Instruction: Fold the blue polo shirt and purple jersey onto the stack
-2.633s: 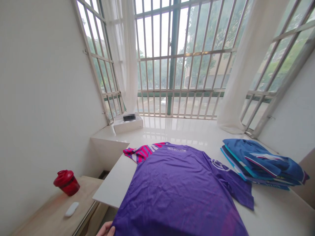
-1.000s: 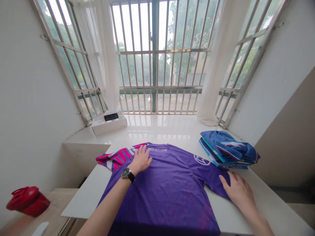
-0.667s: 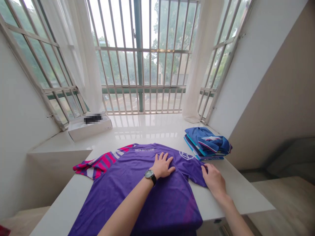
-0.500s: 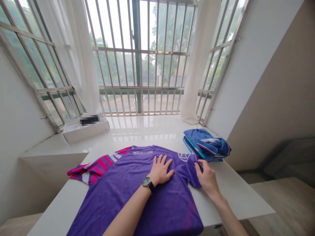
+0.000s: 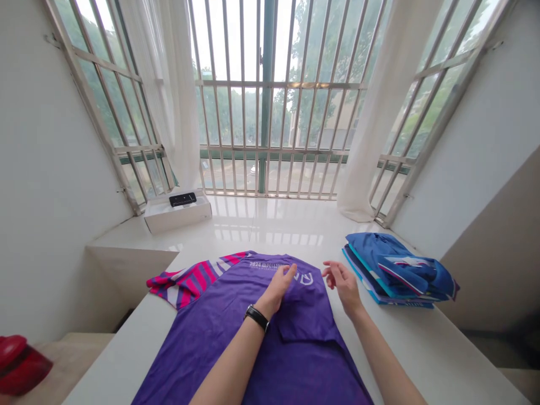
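Observation:
A purple short-sleeved jersey (image 5: 223,332) lies spread on the white table. Its left sleeve (image 5: 196,284) has pink and white stripes and sticks out sideways, while the plain right sleeve (image 5: 306,318) is folded inward over the body. My left hand (image 5: 278,287), with a black-strapped watch at the wrist, is over the jersey's upper part beside the folded sleeve. Its thumb points up and the fingers are stretched out, partly hidden. Just off the jersey's right shoulder, my right hand (image 5: 343,284) is raised with slightly bent fingers apart, holding nothing.
A stack of folded blue clothes (image 5: 396,270) sits at the right of the white table (image 5: 426,349). A white box (image 5: 179,216) with a black phone-like object (image 5: 183,199) on top stands at the back left. Behind are window bars and white curtains. Something red (image 5: 23,365) shows at the lower left.
The right sleeve, which lay outward, is now folded inward onto the jersey. My right hand has let go of it. My left hand has turned from lying flat to thumb up. The view has shifted.

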